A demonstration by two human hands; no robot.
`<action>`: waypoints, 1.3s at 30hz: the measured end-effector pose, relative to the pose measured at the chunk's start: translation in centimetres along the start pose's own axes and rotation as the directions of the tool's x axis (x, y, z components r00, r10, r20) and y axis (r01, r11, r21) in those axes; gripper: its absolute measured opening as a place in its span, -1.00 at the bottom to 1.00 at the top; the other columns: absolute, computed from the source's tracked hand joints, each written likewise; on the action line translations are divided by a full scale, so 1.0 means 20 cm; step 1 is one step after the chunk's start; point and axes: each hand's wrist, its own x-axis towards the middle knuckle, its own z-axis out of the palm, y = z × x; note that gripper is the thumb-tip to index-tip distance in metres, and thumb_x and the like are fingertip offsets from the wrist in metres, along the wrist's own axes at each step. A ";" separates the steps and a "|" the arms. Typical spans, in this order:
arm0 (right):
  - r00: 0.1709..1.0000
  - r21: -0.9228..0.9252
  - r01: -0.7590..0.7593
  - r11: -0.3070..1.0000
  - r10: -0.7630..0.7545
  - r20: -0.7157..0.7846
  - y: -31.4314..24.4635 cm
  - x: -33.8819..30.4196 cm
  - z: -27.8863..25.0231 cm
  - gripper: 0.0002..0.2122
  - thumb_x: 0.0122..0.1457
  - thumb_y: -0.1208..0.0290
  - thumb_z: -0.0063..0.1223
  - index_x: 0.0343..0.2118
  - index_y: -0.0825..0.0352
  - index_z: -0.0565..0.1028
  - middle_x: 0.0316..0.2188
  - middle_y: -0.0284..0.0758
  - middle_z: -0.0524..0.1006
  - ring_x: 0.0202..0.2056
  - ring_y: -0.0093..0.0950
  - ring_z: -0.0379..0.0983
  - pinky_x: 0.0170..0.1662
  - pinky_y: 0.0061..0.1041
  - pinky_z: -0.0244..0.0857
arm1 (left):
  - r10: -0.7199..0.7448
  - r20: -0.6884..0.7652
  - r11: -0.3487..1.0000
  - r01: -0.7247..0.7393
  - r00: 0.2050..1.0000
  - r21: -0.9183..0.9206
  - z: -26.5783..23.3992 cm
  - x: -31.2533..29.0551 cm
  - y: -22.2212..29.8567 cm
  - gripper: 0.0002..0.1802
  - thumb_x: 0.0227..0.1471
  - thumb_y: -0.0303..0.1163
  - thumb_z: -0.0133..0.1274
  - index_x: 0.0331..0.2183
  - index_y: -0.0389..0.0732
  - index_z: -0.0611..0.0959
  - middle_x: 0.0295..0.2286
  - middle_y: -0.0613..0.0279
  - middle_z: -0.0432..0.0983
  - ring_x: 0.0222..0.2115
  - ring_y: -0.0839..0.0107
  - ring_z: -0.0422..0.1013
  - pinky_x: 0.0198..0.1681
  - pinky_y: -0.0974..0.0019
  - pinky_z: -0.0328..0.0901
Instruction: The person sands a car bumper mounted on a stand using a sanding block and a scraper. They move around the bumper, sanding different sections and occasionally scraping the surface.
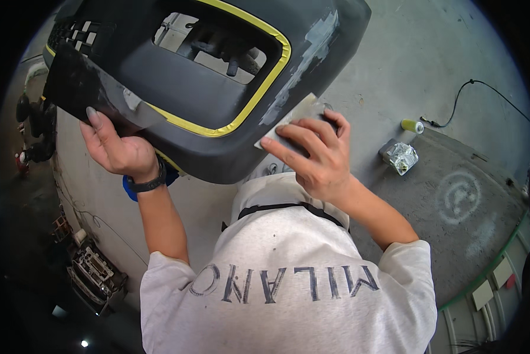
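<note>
Left grip (123,153) closed on 1 dark sheet (73,82), right grip (319,152) on 1 pale plate (298,111)

Bumper (217,158) ahead of the person (288,251)
Left hand (120,147) holds a sheet (79,82) over the bumper's left part; right hand (319,154) holds a plate (302,110) at its right edge. Tape (216,131) edges the recess (188,100); filler (313,53) lies right of it. On the floor (389,76) at right, a cylinder (412,125) lies beyond foil (402,158).

Left hand (125,154) pinches, thumb (102,130) foremost; right hand (319,152) (back showing) curls leftward.
</note>
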 end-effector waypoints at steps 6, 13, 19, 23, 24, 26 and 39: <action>0.981 0.126 -0.162 0.979 0.173 -0.084 -0.09 -0.13 -0.14 -0.44 -0.05 0.80 0.17 0.08 0.26 0.64 -0.12 -0.26 0.63 -0.12 -0.24 0.56 0.11 -0.10 0.41 | -0.442 0.032 0.736 0.383 0.896 -0.558 -0.09 -0.05 0.22 -0.57 0.43 -0.41 -0.01 0.18 -0.50 0.52 0.04 -0.10 0.56 -0.04 0.36 0.53 0.11 0.34 0.42; 0.991 0.183 0.029 0.983 -0.004 -0.135 -0.50 -0.15 -0.35 -0.64 0.16 0.60 0.27 -0.01 0.05 0.64 -0.07 -0.19 0.59 -0.05 -0.26 0.57 0.20 0.24 0.46 | -0.285 0.859 -0.026 0.892 0.426 -0.451 -0.20 -0.25 0.87 -0.55 0.50 -0.30 -0.07 0.25 -0.35 0.42 0.06 0.21 0.53 0.01 0.58 0.39 0.17 0.45 0.24; 0.998 -0.063 0.061 0.996 -0.061 0.003 -0.65 -0.23 -0.38 -0.70 0.20 0.36 0.28 0.01 -0.07 0.70 -0.04 -0.30 0.52 0.01 -0.29 0.50 0.28 0.37 0.34 | -0.110 0.966 -0.361 0.897 0.233 -0.257 -0.33 -0.28 0.92 -0.59 0.50 -0.25 -0.05 0.19 -0.32 0.45 -0.09 0.31 0.55 -0.16 0.70 0.37 0.02 0.52 0.30; 0.982 -0.326 0.096 0.940 -0.037 0.184 -0.63 -0.26 -0.48 -0.69 0.14 0.39 0.25 -0.03 0.06 0.74 0.01 -0.23 0.55 0.05 -0.23 0.51 0.30 0.38 0.29 | -0.085 0.950 -0.115 0.944 0.302 -0.310 -0.40 -0.29 0.83 -0.59 0.50 -0.29 -0.06 0.20 -0.35 0.44 0.06 0.21 0.50 0.02 0.60 0.34 0.21 0.39 0.25; 0.969 -0.400 0.122 0.908 -0.022 0.245 -0.62 -0.26 -0.51 -0.68 0.12 0.39 0.22 -0.04 0.09 0.75 0.01 -0.21 0.57 0.06 -0.22 0.52 0.31 0.36 0.29 | -0.098 0.928 -0.068 0.928 0.360 -0.367 -0.41 -0.29 0.82 -0.59 0.49 -0.31 -0.04 0.20 -0.35 0.43 0.02 0.21 0.53 -0.03 0.60 0.37 0.16 0.38 0.28; 0.961 -0.341 -0.003 0.940 0.097 0.259 -0.62 -0.25 -0.54 -0.69 0.12 0.46 0.15 -0.08 0.17 0.76 -0.06 -0.17 0.63 0.01 -0.16 0.60 0.31 0.36 0.26 | -0.108 0.846 0.086 0.853 0.521 -0.514 -0.45 -0.29 0.81 -0.60 0.47 -0.34 -0.02 0.19 -0.36 0.43 -0.06 0.19 0.57 -0.12 0.58 0.42 0.05 0.38 0.36; 0.963 -0.209 0.127 0.970 -0.070 0.260 -0.76 -0.15 -0.38 -0.65 0.04 0.40 0.10 -0.11 0.17 0.76 -0.14 -0.26 0.68 -0.08 -0.24 0.63 0.21 0.08 0.42 | -0.028 0.662 0.661 0.511 0.749 -0.550 -0.46 -0.24 0.83 -0.42 0.30 -0.50 0.08 0.23 -0.58 0.33 -0.61 -0.03 0.56 -0.62 0.06 0.57 -0.56 0.09 0.39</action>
